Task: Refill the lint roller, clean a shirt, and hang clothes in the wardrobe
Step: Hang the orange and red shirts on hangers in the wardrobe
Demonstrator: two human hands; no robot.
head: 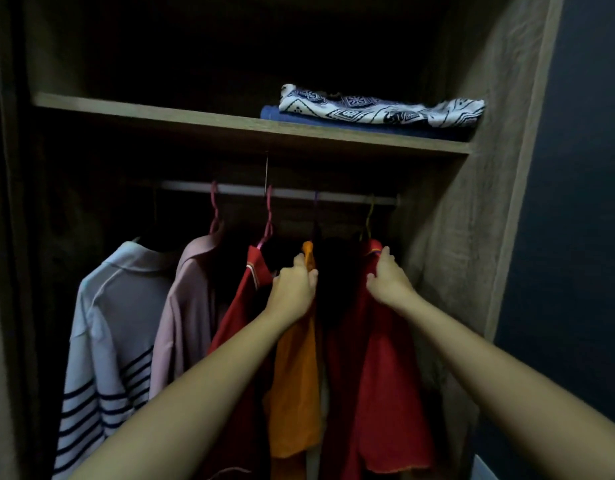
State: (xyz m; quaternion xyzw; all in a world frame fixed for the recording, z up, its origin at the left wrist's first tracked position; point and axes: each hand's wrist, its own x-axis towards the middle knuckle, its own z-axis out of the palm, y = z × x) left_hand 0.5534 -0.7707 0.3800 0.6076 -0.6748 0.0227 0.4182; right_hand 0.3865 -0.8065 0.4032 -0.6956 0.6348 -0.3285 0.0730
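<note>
Head view: both my hands are up inside the wardrobe [472, 202], around the centre of the frame. Left hand [292, 289] grips the orange shirt [294, 375] at its top shoulder, thumb up, fingers curled round the fabric edge. Right hand [389, 278] grips the shoulder of the right red shirt [385, 375], just right of centre, close to the wardrobe's side wall. Dark gap between those two shirts. Everything hangs from the rail [237, 189]; from the left of the frame: striped shirt [108, 323], pink shirt [185, 306], left red shirt [237, 323], orange, right red. Shelf [195, 121] sits above the rail; upper right on it, a patterned cloth [368, 107] lies on a folded blue cloth [299, 117]
</note>
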